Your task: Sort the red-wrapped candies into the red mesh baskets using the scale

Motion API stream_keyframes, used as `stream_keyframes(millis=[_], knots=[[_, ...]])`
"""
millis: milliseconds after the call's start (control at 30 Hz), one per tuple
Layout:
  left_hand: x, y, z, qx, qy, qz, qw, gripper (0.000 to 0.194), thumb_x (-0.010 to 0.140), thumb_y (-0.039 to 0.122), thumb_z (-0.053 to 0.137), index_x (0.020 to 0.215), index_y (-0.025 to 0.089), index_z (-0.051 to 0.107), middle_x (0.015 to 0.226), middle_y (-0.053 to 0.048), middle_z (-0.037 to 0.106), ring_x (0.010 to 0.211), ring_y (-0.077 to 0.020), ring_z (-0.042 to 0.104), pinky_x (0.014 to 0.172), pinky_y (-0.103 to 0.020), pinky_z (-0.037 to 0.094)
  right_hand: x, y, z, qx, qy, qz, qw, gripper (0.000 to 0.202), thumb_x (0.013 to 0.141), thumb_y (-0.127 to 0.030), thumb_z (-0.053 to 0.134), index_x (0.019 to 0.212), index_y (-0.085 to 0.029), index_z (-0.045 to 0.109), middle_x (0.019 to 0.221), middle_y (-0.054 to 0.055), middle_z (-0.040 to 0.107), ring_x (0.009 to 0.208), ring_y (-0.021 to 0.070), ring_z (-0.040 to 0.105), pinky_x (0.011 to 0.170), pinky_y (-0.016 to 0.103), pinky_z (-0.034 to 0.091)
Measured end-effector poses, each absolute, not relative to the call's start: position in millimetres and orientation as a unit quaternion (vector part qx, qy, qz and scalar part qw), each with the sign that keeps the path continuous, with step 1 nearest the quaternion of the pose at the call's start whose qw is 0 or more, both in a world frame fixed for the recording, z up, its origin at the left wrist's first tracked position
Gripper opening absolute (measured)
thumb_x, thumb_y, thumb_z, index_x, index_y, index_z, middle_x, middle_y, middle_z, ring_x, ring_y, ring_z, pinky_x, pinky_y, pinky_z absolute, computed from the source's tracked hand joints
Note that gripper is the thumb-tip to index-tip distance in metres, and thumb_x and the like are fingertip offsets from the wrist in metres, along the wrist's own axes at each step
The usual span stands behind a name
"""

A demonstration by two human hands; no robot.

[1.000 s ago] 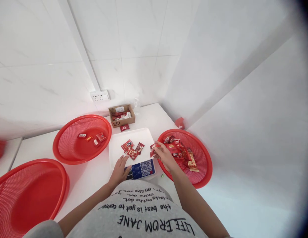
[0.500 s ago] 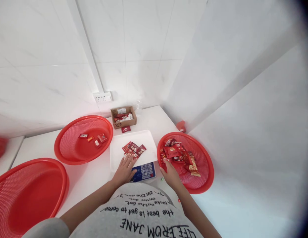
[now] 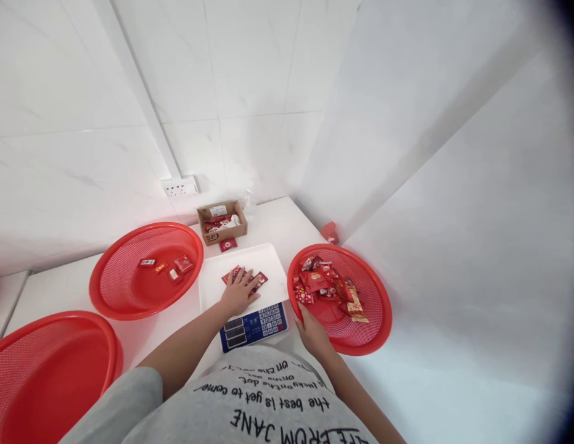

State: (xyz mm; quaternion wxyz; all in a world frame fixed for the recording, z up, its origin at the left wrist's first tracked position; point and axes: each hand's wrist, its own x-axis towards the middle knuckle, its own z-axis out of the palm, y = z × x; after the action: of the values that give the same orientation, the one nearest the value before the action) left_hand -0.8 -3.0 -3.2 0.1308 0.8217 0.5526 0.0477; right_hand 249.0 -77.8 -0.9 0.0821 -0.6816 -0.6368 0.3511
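Observation:
My left hand (image 3: 240, 293) lies with its fingers spread over several small red snack packets (image 3: 260, 282) on the white tray (image 3: 275, 271) of a digital scale. Parts of the packets are hidden under the fingers. The scale's blue keypad panel (image 3: 254, 327) shows below the tray. To the right, my right hand (image 3: 313, 333) is closed on the near left rim of a red mesh basket (image 3: 383, 308). Inside that basket is a pile of red snack packets (image 3: 317, 280), with a cream-coloured packet (image 3: 356, 308) at its right side.
Left of the scale stands another red basket (image 3: 99, 290) with a few small packets (image 3: 182, 265). A larger red basket (image 3: 113, 351) is at the lower left. Behind the scale, a small cardboard box (image 3: 226, 233) holds packets; one red packet (image 3: 228, 245) lies before it. White walls enclose the table.
My left hand has moved forward and now covers more of the packets on the tray. The right hand has shifted slightly down along the basket's rim. The view has turned slightly.

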Motion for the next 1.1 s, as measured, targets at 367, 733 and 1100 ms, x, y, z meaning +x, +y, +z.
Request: stream_keyframes(millis=[367, 733, 1100], knots=[[-27.6, -11.4, 21.4, 0.866, 0.470, 0.085, 0.150, 0.029, 0.079, 0.031, 0.051, 0.105, 0.025, 0.061, 0.140, -0.007, 0.038, 0.134, -0.0279, 0.022, 0.108, -0.051, 0.012, 248.1, -76.9, 1.8, -0.679, -0.637, 0.356, 0.080, 0.056, 0.087, -0.029, 0.032, 0.138, -0.010, 0.027, 0.135, 0.015, 0.044, 0.124, 0.0208, 0.041, 0.098, 0.033, 0.034], [-46.2, -46.1, 4.0, 0.758, 0.629, 0.112, 0.128, 0.068, 0.078, 0.043, 0.052, 0.137, 0.022, 0.028, 0.146, -0.012, 0.025, 0.136, -0.0300, 0.015, 0.107, -0.054, 0.014, 246.4, -77.1, 4.7, -0.684, -0.633, 0.354, 0.071, 0.055, 0.087, -0.030, 0.032, 0.138, -0.012, 0.028, 0.137, 0.013, 0.042, 0.123, 0.0225, 0.042, 0.097, 0.034, 0.035], [-57.0, -53.4, 6.5, 0.742, 0.650, 0.088, 0.140, 0.051, 0.078, 0.027, 0.052, 0.128, 0.020, 0.041, 0.127, -0.011, 0.051, 0.129, -0.0287, 0.031, 0.105, -0.050, 0.022, 247.4, -77.6, 0.8, -0.680, -0.635, 0.358, 0.084, 0.055, 0.086, -0.027, 0.034, 0.139, -0.013, 0.026, 0.137, 0.014, 0.041, 0.124, 0.0226, 0.041, 0.096, 0.035, 0.035]])
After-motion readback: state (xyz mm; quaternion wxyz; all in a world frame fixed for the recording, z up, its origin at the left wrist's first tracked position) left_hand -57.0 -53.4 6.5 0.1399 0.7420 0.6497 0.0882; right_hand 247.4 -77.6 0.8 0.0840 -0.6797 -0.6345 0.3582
